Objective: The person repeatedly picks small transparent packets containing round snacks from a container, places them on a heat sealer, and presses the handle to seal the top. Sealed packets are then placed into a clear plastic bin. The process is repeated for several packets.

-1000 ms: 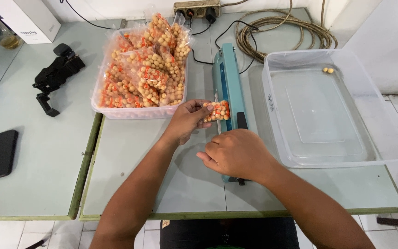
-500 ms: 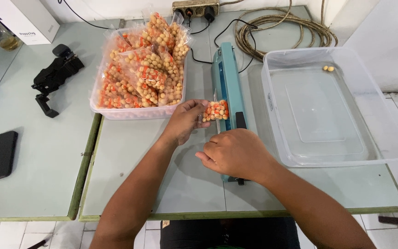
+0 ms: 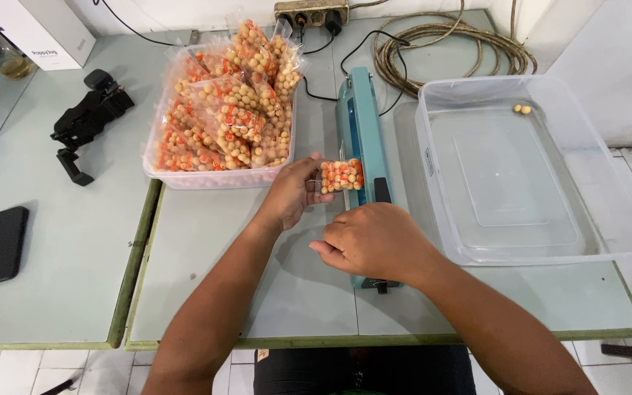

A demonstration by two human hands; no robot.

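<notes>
On the teal heat sealer (image 3: pixel 360 139), my left hand (image 3: pixel 290 194) pinches a snack packet (image 3: pixel 341 175) so its mouth lies across the bar, while my right hand (image 3: pixel 374 241), curled, presses the arm.

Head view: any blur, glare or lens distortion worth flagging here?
Head view: sharp, evenly lit; soft shadows under the left hand and right hand; mild sheen on the clear bin; the table edge bows from wide-angle distortion; the small snack bag stays legible.

Small snack bag (image 3: pixel 341 175) on teal sealer (image 3: pixel 358 124)
</notes>
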